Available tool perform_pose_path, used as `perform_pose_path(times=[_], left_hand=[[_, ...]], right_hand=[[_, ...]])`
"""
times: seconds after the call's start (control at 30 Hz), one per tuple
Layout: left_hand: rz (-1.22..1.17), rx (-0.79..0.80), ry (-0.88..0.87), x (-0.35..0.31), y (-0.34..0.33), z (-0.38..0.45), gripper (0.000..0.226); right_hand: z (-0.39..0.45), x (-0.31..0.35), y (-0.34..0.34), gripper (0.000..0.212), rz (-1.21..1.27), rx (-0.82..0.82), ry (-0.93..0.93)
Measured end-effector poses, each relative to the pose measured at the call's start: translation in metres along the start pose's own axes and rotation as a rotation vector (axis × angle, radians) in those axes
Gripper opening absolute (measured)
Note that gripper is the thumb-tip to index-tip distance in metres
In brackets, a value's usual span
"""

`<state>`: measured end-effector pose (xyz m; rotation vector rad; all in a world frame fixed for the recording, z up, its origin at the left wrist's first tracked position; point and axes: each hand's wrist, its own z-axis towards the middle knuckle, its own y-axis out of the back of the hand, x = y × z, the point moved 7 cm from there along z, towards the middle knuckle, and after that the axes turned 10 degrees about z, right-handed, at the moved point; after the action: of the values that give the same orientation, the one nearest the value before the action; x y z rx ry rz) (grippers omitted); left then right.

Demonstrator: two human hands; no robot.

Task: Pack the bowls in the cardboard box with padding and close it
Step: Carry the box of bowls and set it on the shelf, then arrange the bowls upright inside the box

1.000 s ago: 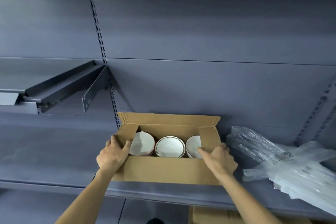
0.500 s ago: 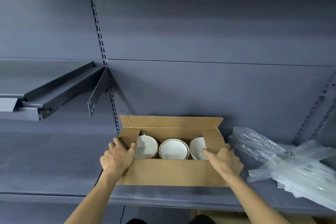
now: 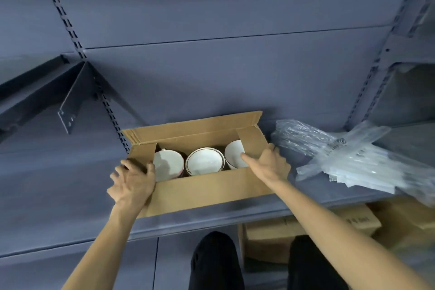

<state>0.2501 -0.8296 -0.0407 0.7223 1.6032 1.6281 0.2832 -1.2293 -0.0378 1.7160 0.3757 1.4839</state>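
The cardboard box (image 3: 202, 186) sits on the grey shelf (image 3: 58, 195), pushed back near the rear panel, presumably so both hands can work its flaps without it sliding off the front edge; at its left end the left hand (image 3: 133, 183) lies over the corner where the short left end flap (image 3: 142, 153) is folded inward, its fingers (image 3: 131, 167) spread and bent over the flap's edge with the thumb hooked toward the opening, which reads as pressing that flap down rather than carrying anything, though motion blur makes the exact contact hard to tell; inside the box stand three white bowls in a row, the left bowl (image 3: 168, 166) partly under that flap, the middle bowl (image 3: 204, 161) with a dark rim line in plain view, the right bowl (image 3: 234, 154) half covered by the right end flap (image 3: 251, 142); no padding shows over them, and the long rear flap (image 3: 195, 128) stands open, so closing is not yet done; the right hand (image 3: 270, 163) rests on the right end flap, fingers (image 3: 247, 157) fairly straight and slightly apart, thumb along the flap's inner edge, holding nothing; further right, a heap of clear plastic air-cushion padding (image 3: 341, 155) lies on the shelf just beside the box, within easy reach.
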Motion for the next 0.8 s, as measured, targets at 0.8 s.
perform_pose_path(times=[0.8], left_hand=[[0.073, -0.046, -1.184, -0.398, 0.016, -0.227, 0.064]], right_hand=[[0.050, -0.136, 0.160, 0.025, 0.558, -0.069, 0.031]])
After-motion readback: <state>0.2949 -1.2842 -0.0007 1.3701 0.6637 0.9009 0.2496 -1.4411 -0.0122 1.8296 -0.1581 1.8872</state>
